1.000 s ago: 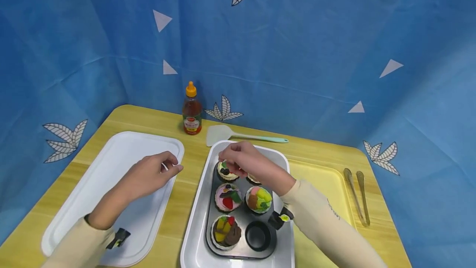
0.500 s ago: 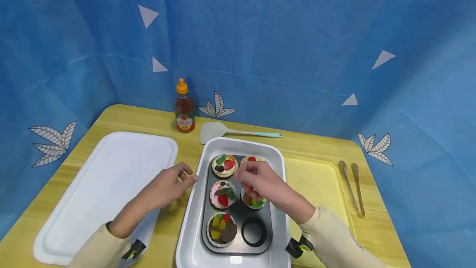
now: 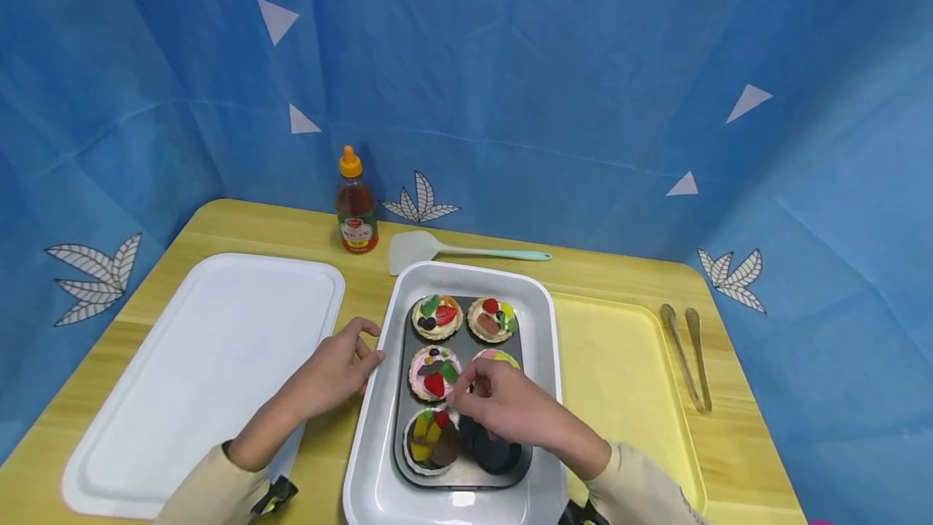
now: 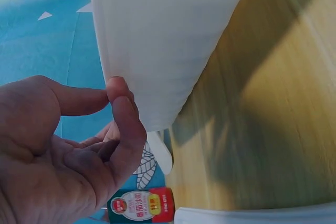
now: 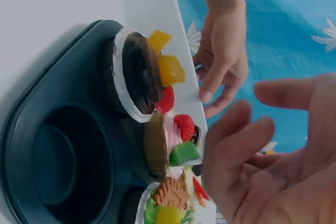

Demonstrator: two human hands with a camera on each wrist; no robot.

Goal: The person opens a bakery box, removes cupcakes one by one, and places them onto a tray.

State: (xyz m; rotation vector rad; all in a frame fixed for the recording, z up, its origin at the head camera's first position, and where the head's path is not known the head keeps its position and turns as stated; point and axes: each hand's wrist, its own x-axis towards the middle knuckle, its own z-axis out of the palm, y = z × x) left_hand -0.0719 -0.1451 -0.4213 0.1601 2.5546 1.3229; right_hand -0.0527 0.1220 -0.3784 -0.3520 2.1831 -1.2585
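Note:
My right hand (image 3: pixel 503 402) hovers over the right side of a dark muffin tin (image 3: pixel 466 476), thumb and fingers apart with nothing between them in the right wrist view. My left hand (image 3: pixel 331 367) is beside the left rim of a deep silver-white tray (image 3: pixel 369 436), fingers loosely curled; I cannot tell whether the fingertips touch it. Decorated cupcakes sit in the tin: a fruit-and-chocolate one (image 3: pixel 426 437), a pink-creamed one (image 3: pixel 430 371), one with berries (image 3: pixel 437 317) and one with a brown piece (image 3: pixel 492 319). Another is partly hidden behind the right hand. The front-right cup (image 5: pixel 73 156) is empty.
A flat white tray (image 3: pixel 219 363) lies at left and a yellow tray (image 3: pixel 612 379) at right. Behind are a sauce bottle (image 3: pixel 357 205) and a spatula (image 3: pixel 415 251). Metal tongs (image 3: pixel 687 355) lie at far right. A blue cloth (image 3: pixel 583 63) hangs behind the table.
My right hand has moved from the back of the tin towards its front, uncovering the back cupcakes. My left hand has come right, from over the flat white tray to the deep tray's rim.

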